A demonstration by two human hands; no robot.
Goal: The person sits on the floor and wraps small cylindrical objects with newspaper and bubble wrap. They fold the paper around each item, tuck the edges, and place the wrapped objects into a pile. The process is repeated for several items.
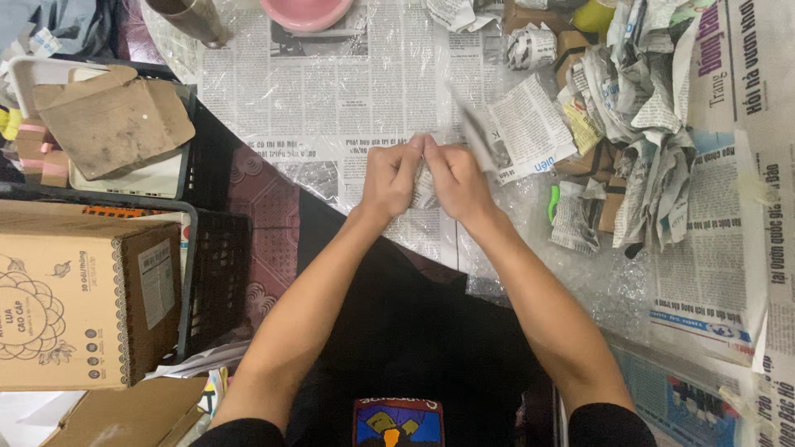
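Note:
My left hand (389, 176) and my right hand (458, 178) meet at the near edge of a table, both closed on one crumpled piece of newspaper (425, 187) held between them. A loose flap of that newspaper (517, 128) sticks out to the right and looks blurred. Both forearms reach up from the bottom of the view. What the paper is wrapped around, if anything, is hidden by my fingers.
Newspaper sheets (331, 83) over bubble wrap (596, 281) cover the table. A heap of crumpled paper and small cardboard boxes (629, 124) lies at right. A pink bowl (306, 12) stands at the far edge. Black crates (207, 273) and a cardboard box (79, 306) stand at left.

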